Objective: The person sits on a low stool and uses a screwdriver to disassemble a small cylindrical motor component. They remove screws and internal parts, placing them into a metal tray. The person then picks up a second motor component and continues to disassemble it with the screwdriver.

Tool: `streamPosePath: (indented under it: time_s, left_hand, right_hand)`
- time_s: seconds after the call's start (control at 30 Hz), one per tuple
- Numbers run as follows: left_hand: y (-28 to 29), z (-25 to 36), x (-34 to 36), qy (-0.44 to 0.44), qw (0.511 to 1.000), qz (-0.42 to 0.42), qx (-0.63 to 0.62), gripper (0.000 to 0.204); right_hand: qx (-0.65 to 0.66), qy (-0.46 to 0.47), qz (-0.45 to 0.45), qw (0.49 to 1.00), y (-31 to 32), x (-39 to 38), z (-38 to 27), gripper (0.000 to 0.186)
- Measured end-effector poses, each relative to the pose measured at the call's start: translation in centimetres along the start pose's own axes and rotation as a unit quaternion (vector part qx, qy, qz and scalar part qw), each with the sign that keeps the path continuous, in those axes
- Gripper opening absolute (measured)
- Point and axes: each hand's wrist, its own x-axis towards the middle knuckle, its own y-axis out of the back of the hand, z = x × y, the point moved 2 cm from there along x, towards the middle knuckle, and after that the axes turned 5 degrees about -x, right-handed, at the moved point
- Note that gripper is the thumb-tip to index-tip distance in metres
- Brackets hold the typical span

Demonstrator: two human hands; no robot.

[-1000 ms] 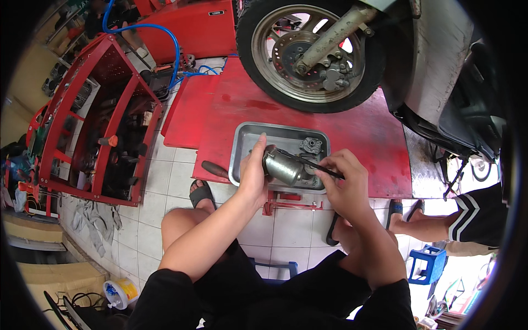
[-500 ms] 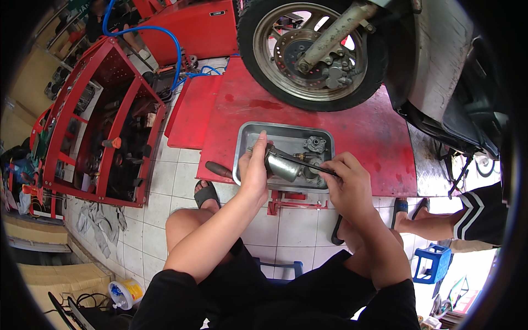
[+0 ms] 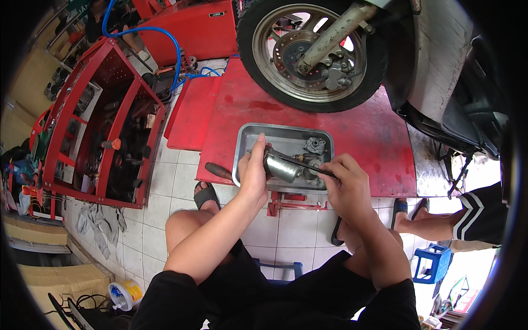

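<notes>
My left hand (image 3: 253, 173) is wrapped round the left end of a silver cylindrical motor (image 3: 281, 168), which looks like a starter motor. It is tilted over a grey metal tray (image 3: 246, 130). In my right hand (image 3: 347, 181), a thin dark strip-like tool (image 3: 301, 161) is pinched; it lies along the motor's upper side, and its exact kind is unclear. Within the tray sit a cast metal part (image 3: 315, 145) and smaller metal pieces, partly hidden by the motor and my fingers. A dark brown tool handle (image 3: 218, 170) pokes out at the tray's left side.
The tray stands on a red lift platform (image 3: 363, 140). Beyond it rises a scooter's front wheel (image 3: 264, 77). A red metal frame (image 3: 118, 129) is on the left, with a blue hose (image 3: 175, 44) behind. Another person's leg (image 3: 429, 218) and a blue stool (image 3: 433, 263) are at right.
Almost everything is where it was. The motor, the strip-like tool and my right hand have shifted very slightly; both grips are kept.
</notes>
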Motion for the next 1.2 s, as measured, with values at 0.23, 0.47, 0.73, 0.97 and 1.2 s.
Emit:
streamPosePath:
  time_s: [0.23, 0.47, 0.73, 0.97, 1.2]
  left_hand:
    - [-0.3, -0.3, -0.2, 0.023, 0.999, 0.013, -0.027, 0.050]
    - [0.1, -0.4, 0.1, -0.020, 1.000, -0.002, -0.002, 0.049]
    - [0.1, -0.7, 0.0, 0.011, 1.000, 0.009, -0.004, 0.053]
    - [0.0, -0.8, -0.1, 0.010, 1.000, 0.002, -0.001, 0.054]
    - [0.1, -0.6, -0.3, 0.018, 1.000, 0.001, -0.006, 0.051]
  right_hand:
    - [-0.019, -0.002, -0.007, 1.000, -0.3, -0.4, 0.1, 0.015]
    - [-0.013, -0.025, -0.002, 1.000, 0.4, 0.1, 0.0, 0.017]
    - [-0.029, -0.033, -0.014, 0.999, 0.6, 0.2, 0.2, 0.014]
    - [-0.004, -0.016, 0.013, 1.000, -0.1, -0.2, 0.9, 0.013]
    - [0.022, -0.033, -0.014, 0.999, 0.2, 0.1, 0.2, 0.028]
